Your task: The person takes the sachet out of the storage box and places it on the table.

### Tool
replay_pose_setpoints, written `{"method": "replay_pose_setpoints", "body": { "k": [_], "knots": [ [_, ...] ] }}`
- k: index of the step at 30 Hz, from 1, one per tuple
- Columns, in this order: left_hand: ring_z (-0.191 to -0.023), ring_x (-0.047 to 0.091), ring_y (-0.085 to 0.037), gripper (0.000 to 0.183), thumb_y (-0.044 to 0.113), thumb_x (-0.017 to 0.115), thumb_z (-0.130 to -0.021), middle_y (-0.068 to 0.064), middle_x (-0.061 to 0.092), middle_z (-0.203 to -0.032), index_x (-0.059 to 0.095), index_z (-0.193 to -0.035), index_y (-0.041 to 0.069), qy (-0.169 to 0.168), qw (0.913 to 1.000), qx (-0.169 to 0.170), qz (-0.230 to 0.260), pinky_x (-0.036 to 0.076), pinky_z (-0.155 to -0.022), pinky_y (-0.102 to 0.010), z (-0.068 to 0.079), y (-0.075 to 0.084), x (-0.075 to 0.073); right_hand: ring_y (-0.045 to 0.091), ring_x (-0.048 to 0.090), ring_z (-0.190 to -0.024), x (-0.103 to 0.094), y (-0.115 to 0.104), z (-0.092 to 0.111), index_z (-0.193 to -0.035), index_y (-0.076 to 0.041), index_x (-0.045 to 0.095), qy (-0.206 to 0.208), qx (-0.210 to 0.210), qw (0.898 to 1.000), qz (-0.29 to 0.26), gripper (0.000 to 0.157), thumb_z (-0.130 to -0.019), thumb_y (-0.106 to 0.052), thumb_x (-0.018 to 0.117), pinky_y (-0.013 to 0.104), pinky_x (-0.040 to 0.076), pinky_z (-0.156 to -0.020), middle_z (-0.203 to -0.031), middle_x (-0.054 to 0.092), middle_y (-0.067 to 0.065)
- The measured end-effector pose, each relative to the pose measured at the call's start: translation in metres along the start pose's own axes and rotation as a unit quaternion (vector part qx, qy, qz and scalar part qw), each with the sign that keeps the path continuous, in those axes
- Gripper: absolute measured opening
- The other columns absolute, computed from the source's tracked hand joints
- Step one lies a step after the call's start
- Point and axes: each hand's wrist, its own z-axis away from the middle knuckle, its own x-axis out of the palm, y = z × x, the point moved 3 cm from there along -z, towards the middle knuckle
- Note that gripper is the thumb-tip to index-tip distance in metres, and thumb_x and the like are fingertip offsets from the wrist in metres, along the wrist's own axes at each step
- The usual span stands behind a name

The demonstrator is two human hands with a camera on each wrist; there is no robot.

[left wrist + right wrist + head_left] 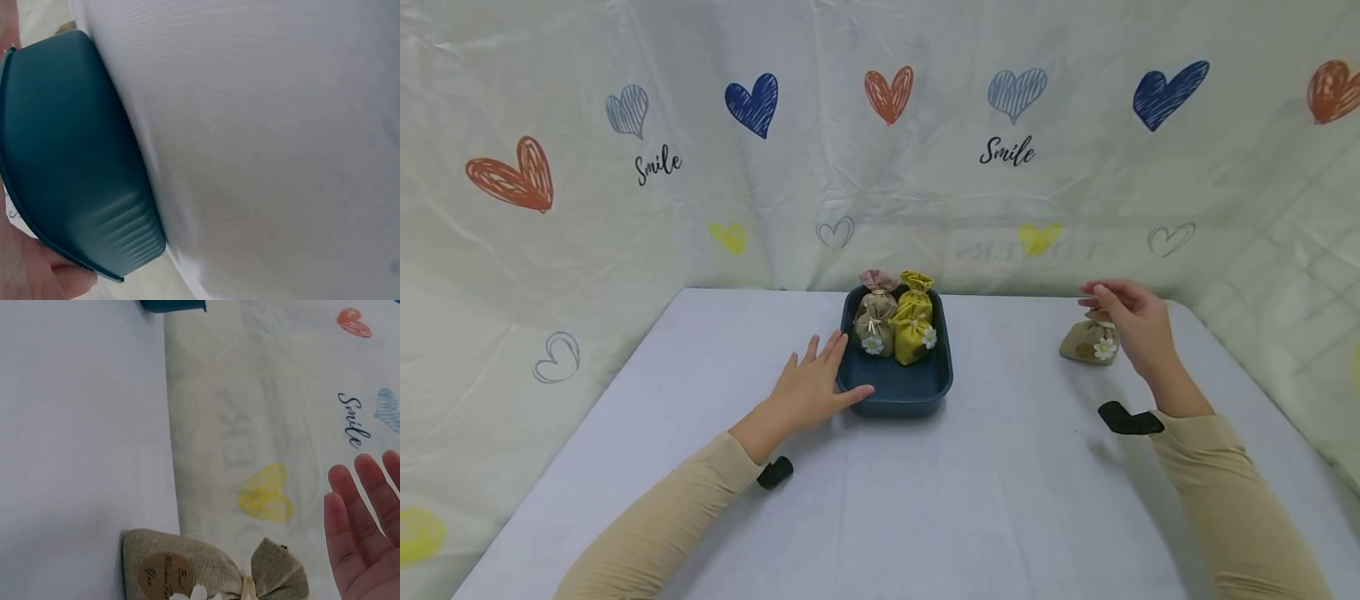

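A dark teal tray (895,385) stands at the table's middle back. My left hand (808,387) rests at its left rim with fingers spread; the left wrist view shows the thumb (75,281) at the rim. In the tray's far half lie yellow drawstring pouches (913,340) and beige ones (874,321), some with white flowers. To the right, another beige drawstring pouch (1084,343) with a white flower sits on the table. My right hand (1131,321) is above and beside its tied neck; in the right wrist view the fingers (350,537) look extended, apart from the pouch.
A white cloth covers the table (1000,500). Behind it hangs a pale sheet (940,183) printed with hearts and "Smile". A round brown label (164,575) is on the right-hand pouch. Black straps (1127,419) show at both wrists.
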Motion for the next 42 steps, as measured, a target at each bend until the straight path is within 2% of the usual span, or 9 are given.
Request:
{"method": "replay_pose_setpoints", "body": {
  "k": [4, 10, 13, 19, 21, 25, 30, 38, 42],
  "knots": [
    [-0.155, 0.007, -0.040, 0.103, 0.077, 0.046, -0.095, -0.007, 0.009, -0.171, 0.011, -0.166, 0.011, 0.001, 1.0000, 0.000, -0.002, 0.014, -0.119, -0.065, 0.000, 0.000, 0.001, 0.008, 0.073, -0.092, 0.012, -0.001, -0.002, -0.112, 0.005, 0.070, -0.020, 0.007, 1.000, -0.003, 0.016, -0.103, -0.002, 0.060, 0.017, 0.055, -0.078, -0.103, 0.076, -0.002],
    [-0.155, 0.006, -0.040, 0.103, 0.076, 0.047, -0.095, -0.007, 0.008, -0.171, 0.010, -0.166, 0.011, -0.006, 1.0000, -0.004, 0.001, 0.014, -0.118, -0.065, 0.000, 0.000, 0.001, 0.006, 0.072, -0.096, 0.032, 0.002, 0.002, -0.117, 0.005, 0.067, -0.052, 0.024, 0.996, 0.072, 0.020, -0.105, -0.009, 0.059, 0.016, 0.054, -0.081, -0.106, 0.074, -0.006],
    [-0.155, 0.006, -0.039, 0.103, 0.076, 0.047, -0.095, -0.006, 0.008, -0.171, 0.010, -0.166, 0.011, -0.007, 1.0000, -0.005, 0.001, 0.014, -0.119, -0.065, 0.001, 0.001, 0.000, 0.007, 0.072, -0.096, 0.042, 0.003, 0.003, -0.118, 0.011, 0.064, -0.070, 0.026, 0.995, 0.068, 0.023, -0.105, -0.008, 0.059, 0.017, 0.055, -0.081, -0.107, 0.074, -0.006],
    [-0.155, 0.006, -0.039, 0.102, 0.075, 0.048, -0.096, -0.007, 0.008, -0.171, 0.011, -0.166, 0.010, -0.005, 1.0000, -0.003, -0.002, 0.014, -0.119, -0.065, 0.002, 0.003, -0.002, 0.006, 0.072, -0.097, 0.065, 0.007, 0.005, -0.121, 0.017, 0.060, -0.105, 0.021, 0.988, 0.110, 0.029, -0.106, -0.008, 0.057, 0.018, 0.055, -0.083, -0.109, 0.073, -0.005],
    [-0.155, 0.006, -0.040, 0.102, 0.074, 0.048, -0.096, -0.007, 0.008, -0.171, 0.011, -0.166, 0.010, -0.004, 1.0000, -0.002, -0.003, 0.014, -0.118, -0.065, 0.002, 0.003, -0.003, 0.005, 0.071, -0.097, 0.072, 0.009, 0.005, -0.121, 0.016, 0.061, -0.114, 0.022, 0.985, 0.129, 0.029, -0.107, -0.009, 0.056, 0.018, 0.055, -0.083, -0.110, 0.073, -0.002],
    [-0.155, 0.005, -0.039, 0.103, 0.076, 0.047, -0.095, -0.006, 0.008, -0.171, 0.010, -0.166, 0.011, -0.006, 1.0000, -0.004, -0.003, 0.014, -0.119, -0.065, 0.001, 0.002, -0.002, 0.005, 0.071, -0.096, 0.085, 0.014, 0.006, -0.120, 0.013, 0.063, -0.128, 0.027, 0.981, 0.146, 0.029, -0.108, -0.011, 0.056, 0.018, 0.055, -0.083, -0.114, 0.072, 0.014],
    [-0.156, 0.004, -0.038, 0.103, 0.076, 0.047, -0.095, -0.006, 0.007, -0.172, 0.009, -0.166, 0.012, -0.008, 1.0000, -0.005, -0.001, 0.013, -0.119, -0.065, 0.001, 0.002, -0.002, 0.007, 0.072, -0.096, 0.099, 0.023, 0.006, -0.121, 0.014, 0.062, -0.150, 0.036, 0.978, 0.138, 0.030, -0.108, -0.012, 0.054, 0.019, 0.055, -0.085, -0.119, 0.066, 0.031],
    [-0.155, 0.005, -0.039, 0.103, 0.075, 0.048, -0.095, -0.007, 0.009, -0.171, 0.011, -0.166, 0.011, -0.010, 0.9999, -0.006, 0.001, 0.014, -0.119, -0.065, 0.001, 0.003, -0.002, 0.008, 0.072, -0.096, 0.115, 0.032, 0.001, -0.123, 0.011, 0.064, -0.163, 0.044, 0.975, 0.145, 0.031, -0.108, -0.015, 0.056, 0.020, 0.055, -0.084, -0.122, 0.067, 0.029],
    [-0.155, 0.005, -0.039, 0.102, 0.075, 0.048, -0.095, -0.007, 0.009, -0.171, 0.011, -0.166, 0.011, -0.009, 0.9999, -0.006, 0.001, 0.014, -0.119, -0.065, 0.001, 0.003, -0.002, 0.012, 0.072, -0.099, 0.122, 0.033, -0.003, -0.127, 0.008, 0.063, -0.177, 0.057, 0.970, 0.157, 0.032, -0.107, -0.017, 0.057, 0.019, 0.055, -0.085, -0.124, 0.067, 0.026]
  ]
}}
